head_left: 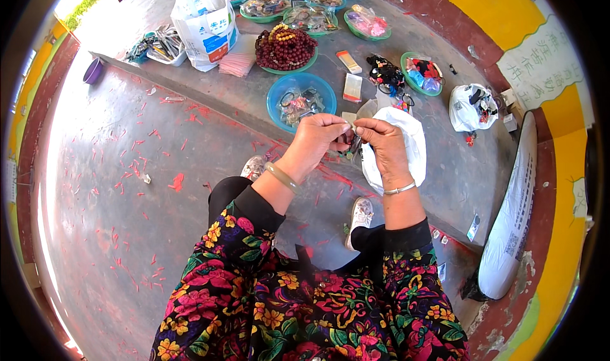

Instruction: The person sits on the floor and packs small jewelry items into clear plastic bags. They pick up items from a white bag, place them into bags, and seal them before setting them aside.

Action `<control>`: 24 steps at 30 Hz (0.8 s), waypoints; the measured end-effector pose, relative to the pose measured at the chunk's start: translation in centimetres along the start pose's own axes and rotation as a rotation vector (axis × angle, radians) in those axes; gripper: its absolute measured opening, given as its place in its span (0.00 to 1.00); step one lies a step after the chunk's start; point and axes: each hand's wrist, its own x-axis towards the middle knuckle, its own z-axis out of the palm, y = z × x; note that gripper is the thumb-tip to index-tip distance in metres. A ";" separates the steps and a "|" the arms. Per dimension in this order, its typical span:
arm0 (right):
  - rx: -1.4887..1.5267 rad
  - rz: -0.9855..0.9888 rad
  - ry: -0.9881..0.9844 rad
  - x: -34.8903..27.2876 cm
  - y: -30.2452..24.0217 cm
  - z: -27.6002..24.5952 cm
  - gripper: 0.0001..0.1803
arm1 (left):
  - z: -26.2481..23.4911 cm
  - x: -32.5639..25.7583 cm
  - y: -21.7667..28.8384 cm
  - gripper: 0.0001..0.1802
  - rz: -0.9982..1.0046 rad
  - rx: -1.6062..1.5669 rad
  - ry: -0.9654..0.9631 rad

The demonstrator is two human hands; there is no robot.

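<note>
My left hand (319,137) and my right hand (383,146) meet in front of me, thumbs and fingertips pinched together. Something small and pale lies between the fingertips, too small to name. Dark bits show just below the pinch. Under my right hand spreads a white plastic bag (412,142). Just beyond my left hand stands a blue plastic basin (274,102), with hair ties and small packaged pieces inside. A jade-coloured bangle circles my left wrist, a silver one my right.
Farther off, dark red beads (286,51) heap on a green plate beside a white shopping bag (204,34). Several basins of packaged trinkets stand at the back. To the right are a green basin (438,86), a stuffed white bag (467,116) and a long wrapped roll (508,234).
</note>
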 end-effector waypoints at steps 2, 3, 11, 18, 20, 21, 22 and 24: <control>-0.001 0.006 -0.011 0.0 0.0 -0.1 0.08 | 0.0 0.0 0.1 0.08 -0.013 -0.003 -0.010; -0.001 0.008 -0.017 0.0 -0.1 -0.1 0.08 | 0.1 -0.1 0.2 0.08 -0.020 -0.008 -0.009; 0.004 -0.007 0.018 -0.1 0.0 0.1 0.09 | 0.1 -0.2 0.6 0.10 -0.070 -0.034 -0.020; -0.015 -0.132 -0.060 0.0 0.1 -0.1 0.07 | -0.4 -0.1 0.5 0.11 -0.104 -0.161 -0.057; -0.022 -0.133 -0.050 0.0 0.0 0.1 0.07 | -0.6 0.0 0.4 0.11 -0.111 -0.190 -0.073; -0.026 -0.135 -0.044 0.0 0.0 0.1 0.07 | -0.7 0.1 0.3 0.11 -0.114 -0.209 -0.080; -0.046 -0.144 -0.040 0.0 0.0 0.1 0.07 | -0.7 0.1 0.3 0.11 -0.117 -0.227 -0.086; -0.087 -0.162 -0.033 0.0 0.1 0.0 0.08 | -0.8 0.2 0.6 0.12 -0.123 -0.275 -0.105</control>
